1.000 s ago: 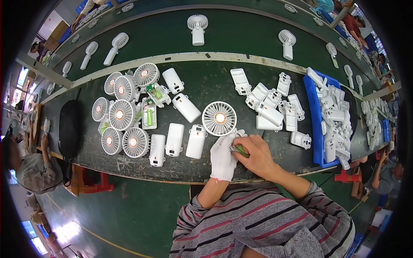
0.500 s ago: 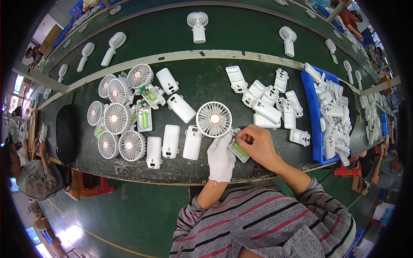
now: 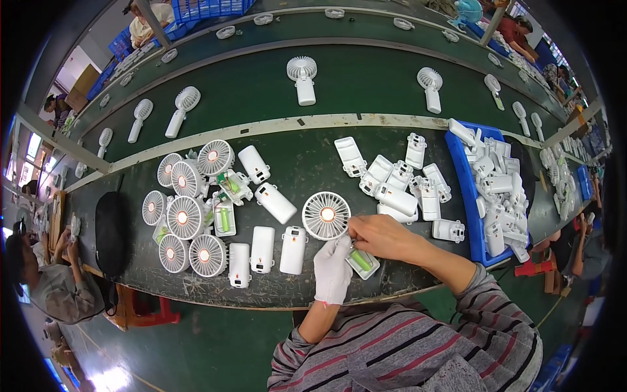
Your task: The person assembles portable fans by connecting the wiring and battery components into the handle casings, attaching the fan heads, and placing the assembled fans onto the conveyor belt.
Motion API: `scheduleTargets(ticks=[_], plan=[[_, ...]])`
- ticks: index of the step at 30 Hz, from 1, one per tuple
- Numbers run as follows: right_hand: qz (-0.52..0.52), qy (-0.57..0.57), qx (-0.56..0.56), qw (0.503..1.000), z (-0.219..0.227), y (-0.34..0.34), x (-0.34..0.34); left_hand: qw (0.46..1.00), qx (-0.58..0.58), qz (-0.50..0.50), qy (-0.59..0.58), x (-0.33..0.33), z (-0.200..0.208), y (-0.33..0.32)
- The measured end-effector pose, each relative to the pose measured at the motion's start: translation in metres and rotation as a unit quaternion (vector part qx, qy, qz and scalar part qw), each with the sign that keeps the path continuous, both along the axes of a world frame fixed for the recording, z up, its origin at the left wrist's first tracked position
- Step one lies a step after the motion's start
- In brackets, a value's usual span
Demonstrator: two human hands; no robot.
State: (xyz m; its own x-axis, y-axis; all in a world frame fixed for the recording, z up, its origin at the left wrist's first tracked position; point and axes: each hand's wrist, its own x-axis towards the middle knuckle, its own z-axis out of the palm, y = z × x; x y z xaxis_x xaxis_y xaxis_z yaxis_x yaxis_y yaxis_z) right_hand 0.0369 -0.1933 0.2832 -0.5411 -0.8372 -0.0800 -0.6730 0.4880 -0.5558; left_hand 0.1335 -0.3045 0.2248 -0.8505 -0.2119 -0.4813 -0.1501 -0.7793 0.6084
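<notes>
In my left hand, which wears a white glove, is a white handheld fan, its round grille pointing up with an orange-ringed centre. The fan's open handle half lies to the right of the glove, and a green battery shows inside it. My bare right hand is closed in a pinch at the neck, between grille and handle. What its fingertips grip is hidden. Just left of the fan, white handle covers lie on the dark worktable.
Several fan heads with wired green parts cluster at left, beside a black case. Loose white covers lie at right, near a blue bin full of white parts. Beyond a pale rail, fans lie on a green belt. Other people work at both sides.
My right hand has shifted from over the handle up to the fan's neck, uncovering more of the green battery. The view has tilted upward. My left hand keeps its hold.
</notes>
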Motion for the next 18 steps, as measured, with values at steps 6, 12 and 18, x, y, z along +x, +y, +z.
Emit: scheduleTargets(ticks=[6, 12, 18], plan=[[0.028, 0.094, 0.04, 0.994, 0.001, -0.004, -0.002, 0.999, -0.042, -0.019, -0.003, -0.004, -0.003, -0.005], [-0.2, 0.041, -0.132, 0.97, 0.013, 0.038, -0.018, 0.987, 0.156, -0.025, 0.004, -0.007, 0.005, -0.013], [-0.232, 0.106, -0.015, 0.967, 0.004, 0.07, -0.029, 0.986, 0.169, -0.008, 0.011, -0.012, 0.008, -0.011]])
